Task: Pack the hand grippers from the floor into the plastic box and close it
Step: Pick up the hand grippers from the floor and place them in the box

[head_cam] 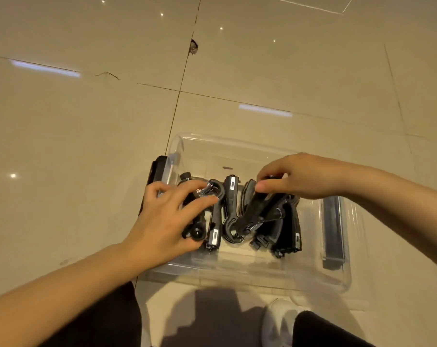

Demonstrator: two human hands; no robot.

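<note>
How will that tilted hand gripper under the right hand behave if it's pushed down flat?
The hand gripper looks rigid, so it should probably pivot rather than bend. Its exposed spring may snag neighbours. The right hand pinches its top end, so it likely stays controlled.

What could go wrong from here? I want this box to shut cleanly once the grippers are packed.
The hand grippers lie crowded and overlapping in the clear plastic box; the one the right hand pinches sits tilted atop the pile, so it may stand proud and block the lid. The left hand presses on the leftmost gripper; a sprung handle could shift or nip the fingers. No lid is clearly visible in this view.
</note>
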